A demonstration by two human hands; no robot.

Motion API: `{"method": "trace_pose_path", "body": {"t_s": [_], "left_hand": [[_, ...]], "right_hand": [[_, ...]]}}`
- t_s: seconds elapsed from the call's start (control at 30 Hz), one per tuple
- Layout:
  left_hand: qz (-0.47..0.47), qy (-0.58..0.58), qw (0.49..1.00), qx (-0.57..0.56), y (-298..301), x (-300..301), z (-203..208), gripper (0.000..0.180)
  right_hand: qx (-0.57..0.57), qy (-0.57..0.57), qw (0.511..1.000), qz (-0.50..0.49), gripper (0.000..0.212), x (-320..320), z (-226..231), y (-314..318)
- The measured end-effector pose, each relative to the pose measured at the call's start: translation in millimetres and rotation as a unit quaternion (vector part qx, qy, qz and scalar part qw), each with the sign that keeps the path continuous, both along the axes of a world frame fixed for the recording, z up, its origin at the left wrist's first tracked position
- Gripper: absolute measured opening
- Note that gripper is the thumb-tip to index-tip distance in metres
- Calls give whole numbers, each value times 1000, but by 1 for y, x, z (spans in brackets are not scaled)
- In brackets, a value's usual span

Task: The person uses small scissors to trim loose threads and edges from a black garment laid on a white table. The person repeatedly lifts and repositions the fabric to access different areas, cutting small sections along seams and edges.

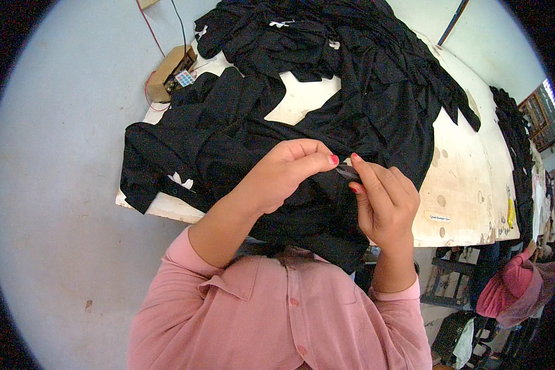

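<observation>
Black fabric (314, 213) lies bunched in front of me and hangs over the near table edge. My left hand (293, 166) is closed, thumb and forefinger pinching the black fabric near its middle. Close by on the right, my right hand (388, 197) is curled around small dark thread snips (348, 172), their tip pointing at the left fingertips. The palm and fingers cover part of the snips. Little white tags (180, 180) show on the cloth at the left.
A pale, stained table (456, 216) carries more black garments (327, 37) heaped toward the back. At the far left corner sits a brown box (169, 74) with wires. To the right are another black pile (512, 142), a person in pink (505, 287) and a dark chair (450, 280).
</observation>
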State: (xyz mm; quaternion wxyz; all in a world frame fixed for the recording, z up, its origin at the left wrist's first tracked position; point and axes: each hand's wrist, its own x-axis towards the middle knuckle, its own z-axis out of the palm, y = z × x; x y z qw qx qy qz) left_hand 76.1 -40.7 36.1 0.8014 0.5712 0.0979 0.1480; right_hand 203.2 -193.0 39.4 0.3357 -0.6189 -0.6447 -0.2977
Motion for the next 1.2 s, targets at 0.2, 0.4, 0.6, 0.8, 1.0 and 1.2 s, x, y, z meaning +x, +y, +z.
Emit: {"method": "trace_pose_path", "body": {"t_s": [0.2, 0.4, 0.6, 0.8, 1.0, 1.2], "left_hand": [[-11, 14, 1000, -24, -1, 0, 3, 16], [-9, 20, 1000, -13, -2, 2, 2, 15], [-26, -8, 999, 20, -4, 3, -3, 17], [-8, -9, 980, 200, -4, -1, 4, 14], [-15, -3, 972, 235, -5, -3, 7, 14], [-34, 30, 974, 221, -2, -4, 6, 16]], "right_hand": [[-8, -3, 1000, -13, 41, 1, 1, -3], [55, 136, 988, 47, 39, -4, 0, -2], [41, 89, 995, 35, 30, -7, -2, 2], [-12, 213, 976, 47, 17, -4, 1, 5], [-85, 551, 818, 140, 10, 2, -5, 6], [-83, 701, 688, 167, 15, 15, -9, -5]]}}
